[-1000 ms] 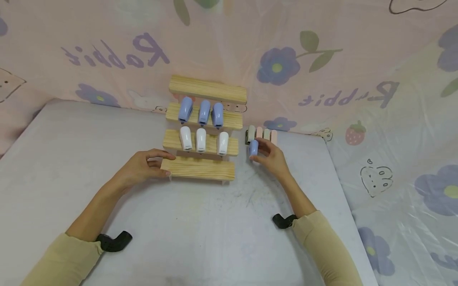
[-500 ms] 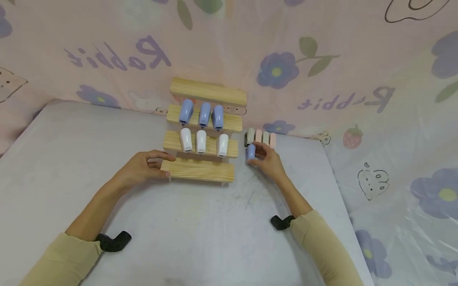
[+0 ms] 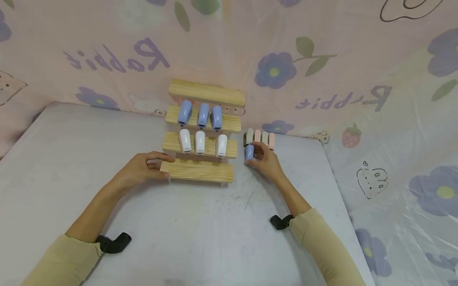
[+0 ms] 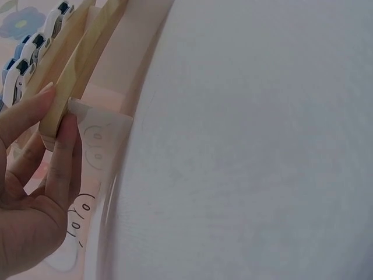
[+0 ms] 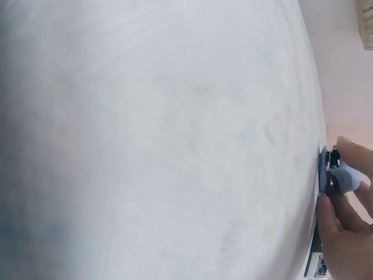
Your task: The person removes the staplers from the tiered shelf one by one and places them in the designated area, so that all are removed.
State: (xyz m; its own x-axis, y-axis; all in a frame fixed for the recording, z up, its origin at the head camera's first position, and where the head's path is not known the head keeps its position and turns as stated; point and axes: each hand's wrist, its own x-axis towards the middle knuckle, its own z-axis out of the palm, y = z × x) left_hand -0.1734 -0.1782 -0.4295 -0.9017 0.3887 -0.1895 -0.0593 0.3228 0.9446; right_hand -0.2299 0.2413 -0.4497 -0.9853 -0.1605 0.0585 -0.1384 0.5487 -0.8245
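Left hand (image 3: 140,169) is clamped on the left end of the wooden rack (image 3: 198,171), at its lowest board. Right of that hand, three white staplers (image 3: 200,143) and, higher, three blue staplers (image 3: 203,115) are carried. Farther right, a single blue stapler (image 3: 249,152) is pinched between right hand (image 3: 267,163) fingertips; contact with table (image 3: 214,238) unclear. Four pastel staplers (image 3: 264,138) are lined up just beyond that hand.

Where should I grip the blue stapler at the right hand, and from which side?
Probably its rounded upper body, from the right, where the right hand is: the blue stapler is base-down, and the green and pink row crowds its far end.
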